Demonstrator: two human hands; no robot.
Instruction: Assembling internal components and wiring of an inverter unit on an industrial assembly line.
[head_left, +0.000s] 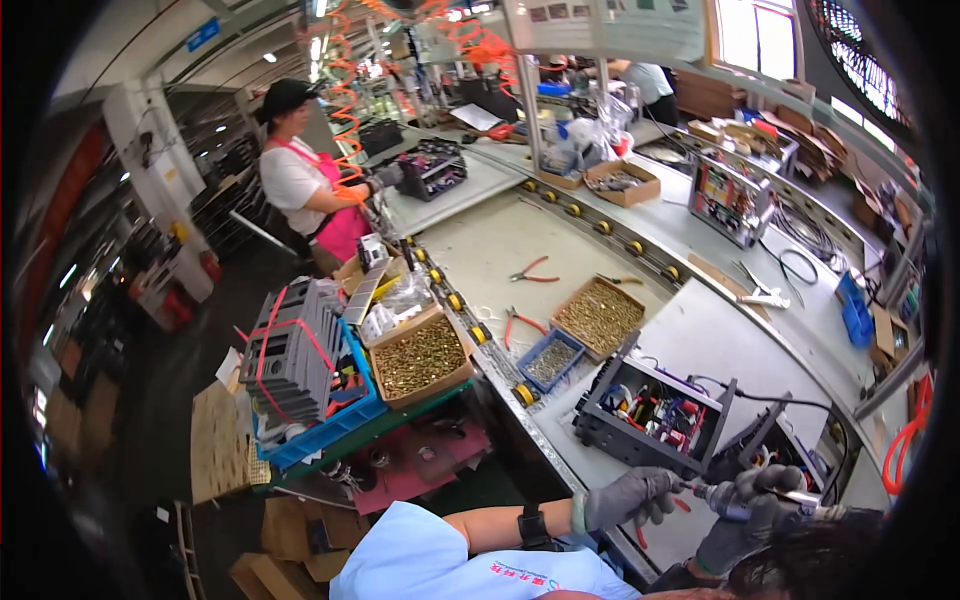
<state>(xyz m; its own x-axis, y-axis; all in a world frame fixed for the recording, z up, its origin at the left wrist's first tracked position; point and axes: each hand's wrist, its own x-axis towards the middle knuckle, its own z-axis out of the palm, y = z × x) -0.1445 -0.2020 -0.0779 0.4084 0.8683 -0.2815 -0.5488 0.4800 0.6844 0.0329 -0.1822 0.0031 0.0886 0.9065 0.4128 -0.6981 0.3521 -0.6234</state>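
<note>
My right hand (pixel 745 515), in a grey glove, is wrapped round a silver-grey power screwdriver (pixel 730 500) that lies sideways with its tip to the left. At that tip my left hand (pixel 632 498), also gloved in grey, has thumb and fingers pinched together; whatever is between them is too small to make out. Just beyond my hands stands an open black metal chassis (pixel 655 412) with coloured wires and parts inside. A second dark unit (pixel 775 440) is to its right, partly hidden by my right hand. Red-handled pliers (pixel 640 537) lie beside my left hand.
A carton of brass-coloured screws (pixel 600 315) and a blue bin of small screws (pixel 550 360) sit beyond the chassis. More pliers (pixel 535 270) lie on the bench. At left are another screw carton (pixel 418 360) and a blue crate (pixel 320 430). A co-worker (pixel 310 180) handles another unit (pixel 432 170).
</note>
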